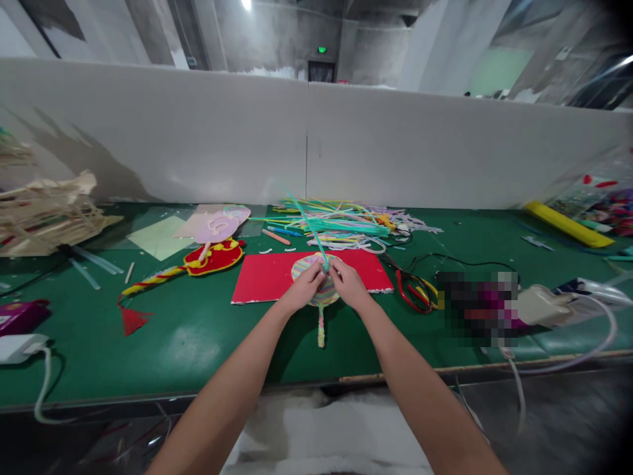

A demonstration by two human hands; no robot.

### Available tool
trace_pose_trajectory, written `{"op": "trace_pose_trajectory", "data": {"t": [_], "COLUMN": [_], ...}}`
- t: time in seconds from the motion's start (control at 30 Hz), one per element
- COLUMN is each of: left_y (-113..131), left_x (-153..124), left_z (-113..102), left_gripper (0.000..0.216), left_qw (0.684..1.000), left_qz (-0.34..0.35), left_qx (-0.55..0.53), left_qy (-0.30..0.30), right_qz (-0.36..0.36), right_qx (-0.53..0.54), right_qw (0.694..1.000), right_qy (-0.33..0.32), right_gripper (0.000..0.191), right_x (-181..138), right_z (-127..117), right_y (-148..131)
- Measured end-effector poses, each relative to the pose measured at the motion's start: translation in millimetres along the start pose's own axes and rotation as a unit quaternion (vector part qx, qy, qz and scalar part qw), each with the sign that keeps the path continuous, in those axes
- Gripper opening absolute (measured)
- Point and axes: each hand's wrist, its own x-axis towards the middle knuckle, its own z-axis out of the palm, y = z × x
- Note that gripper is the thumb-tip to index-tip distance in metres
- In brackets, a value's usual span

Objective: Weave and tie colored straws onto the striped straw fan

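A round fan (310,268) wound from pastel pipe cleaners lies on a red sheet (262,277), its striped handle (321,328) pointing toward me. My left hand (305,289) and my right hand (347,284) rest on the fan side by side. Both pinch a teal pipe cleaner (309,227) at the fan's middle; the strand rises up and away to the left. The fingers of both hands are closed on it.
A heap of coloured pipe cleaners (346,221) lies behind the red sheet. A red and yellow craft piece with a tassel (198,260) and a pink fan (220,224) sit at left. Cables (413,290), a glue gun (541,303) and a yellow strip (568,224) lie at right.
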Motion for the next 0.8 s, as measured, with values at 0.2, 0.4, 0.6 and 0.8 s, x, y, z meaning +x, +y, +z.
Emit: {"op": "trace_pose_trajectory", "data": {"t": [0.2,0.4,0.6,0.8], "left_y": [3.4,3.4,3.1,9.7], "left_x": [-0.8,-0.2,0.2,-1.4], "left_z": [-0.7,-0.3,-0.1,-1.8], "left_gripper": [0.019,0.021,0.021,0.021], "left_qw": [1.000,1.000,1.000,0.998], "left_qz": [0.001,0.004,0.004,0.018], "left_qx": [-0.004,-0.003,-0.001,0.056], "left_qy": [-0.007,0.002,0.005,0.005], "right_qz": [0.014,0.022,0.033,0.050], "right_qx": [0.045,0.109,0.146,0.193], "right_qw": [0.999,0.994,0.989,0.980], "right_qy": [0.000,0.003,-0.002,-0.008], "right_gripper": [0.020,0.022,0.023,0.025], "right_x": [1.0,2.6,3.3,3.6], "right_z": [1.9,1.6,1.3,0.3], "right_y": [3.1,4.6,3.5,0.8]}}
